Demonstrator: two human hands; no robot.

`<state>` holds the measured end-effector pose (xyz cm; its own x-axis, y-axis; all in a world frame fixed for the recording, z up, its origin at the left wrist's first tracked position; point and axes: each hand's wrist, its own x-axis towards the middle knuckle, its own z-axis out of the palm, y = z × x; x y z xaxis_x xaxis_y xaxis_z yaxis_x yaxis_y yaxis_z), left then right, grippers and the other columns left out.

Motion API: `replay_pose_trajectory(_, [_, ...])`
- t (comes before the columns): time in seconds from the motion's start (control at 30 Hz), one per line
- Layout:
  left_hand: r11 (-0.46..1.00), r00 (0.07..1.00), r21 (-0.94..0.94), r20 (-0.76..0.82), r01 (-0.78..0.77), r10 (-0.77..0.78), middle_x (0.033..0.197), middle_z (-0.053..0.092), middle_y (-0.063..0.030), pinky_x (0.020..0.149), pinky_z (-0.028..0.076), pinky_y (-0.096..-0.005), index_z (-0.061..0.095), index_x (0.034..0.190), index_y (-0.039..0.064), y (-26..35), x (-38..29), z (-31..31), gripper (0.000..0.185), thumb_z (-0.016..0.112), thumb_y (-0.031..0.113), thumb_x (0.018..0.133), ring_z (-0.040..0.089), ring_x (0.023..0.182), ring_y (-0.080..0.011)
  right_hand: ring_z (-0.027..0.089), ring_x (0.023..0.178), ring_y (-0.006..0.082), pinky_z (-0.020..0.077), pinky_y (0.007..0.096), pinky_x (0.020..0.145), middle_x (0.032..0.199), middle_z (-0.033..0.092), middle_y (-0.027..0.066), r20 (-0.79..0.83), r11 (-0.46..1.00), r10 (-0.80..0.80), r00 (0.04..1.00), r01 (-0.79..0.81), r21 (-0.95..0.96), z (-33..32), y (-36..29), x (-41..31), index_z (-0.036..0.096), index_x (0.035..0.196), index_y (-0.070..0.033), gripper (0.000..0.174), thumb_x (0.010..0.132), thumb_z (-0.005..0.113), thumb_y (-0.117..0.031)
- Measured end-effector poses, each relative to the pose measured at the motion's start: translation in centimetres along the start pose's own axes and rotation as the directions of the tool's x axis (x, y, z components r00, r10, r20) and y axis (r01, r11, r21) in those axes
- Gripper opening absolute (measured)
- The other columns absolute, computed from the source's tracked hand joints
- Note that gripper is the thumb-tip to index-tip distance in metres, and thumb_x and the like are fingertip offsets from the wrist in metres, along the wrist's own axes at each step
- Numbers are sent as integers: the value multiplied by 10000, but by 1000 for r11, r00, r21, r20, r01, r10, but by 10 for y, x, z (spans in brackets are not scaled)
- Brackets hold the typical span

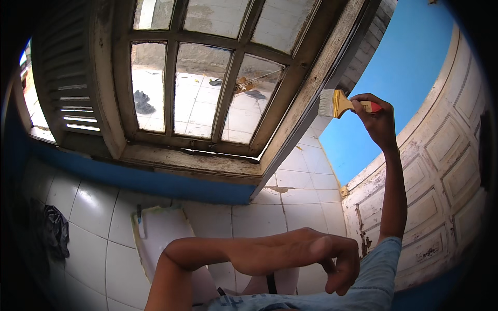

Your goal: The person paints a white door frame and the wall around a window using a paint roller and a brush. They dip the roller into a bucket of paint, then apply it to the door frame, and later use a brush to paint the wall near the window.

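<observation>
My right hand [375, 120], arm raised, grips a flat paintbrush [343, 104] by its red-tipped handle. The brush has pale bristles and a yellow band. Its bristles lie at the grey edge of a worn wooden frame post [301, 87]; whether they touch it I cannot tell. My left hand [330, 258] is held across my chest, its fingers loosely curled with nothing visible in them. Left of the post is a wooden window [237, 44] with several glass panes and weathered bars.
A louvred shutter [64, 77] stands at the left. On the tiled floor [256, 217] lie a whitish panel [163, 223] and a dark crumpled cloth [57, 231]. At the right are a blue wall [404, 58] and a panelled door [412, 186] with flaking paint. Sandals [143, 102] show through the glass.
</observation>
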<state>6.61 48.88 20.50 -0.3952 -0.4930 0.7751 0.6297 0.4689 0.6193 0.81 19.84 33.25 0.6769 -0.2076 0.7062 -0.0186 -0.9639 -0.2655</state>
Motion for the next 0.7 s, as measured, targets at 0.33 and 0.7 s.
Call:
replay_pose_trajectory(0.33, [997, 997, -16, -3, -72, 72, 903, 551, -89, 819, 420, -352, 549, 934, 12, 5, -1, -2, 562, 291, 491, 1076, 549, 904, -192, 713, 876, 130, 583, 275, 753, 950, 740, 52, -409, 822, -539, 737, 354, -446, -34, -4, 64, 715, 1038, -41, 148, 939, 697, -148])
replay_pose_trajectory(0.7, [998, 998, -21, -16, -60, 60, 871, 569, -74, 784, 422, -342, 556, 922, 2, 7, -5, -1, 403, 399, 341, 1074, 556, 859, -175, 705, 851, 177, 556, 284, 760, 951, 712, 79, -303, 873, -456, 837, 354, -336, 34, 10, -21, 691, 982, -40, 135, 853, 720, -13])
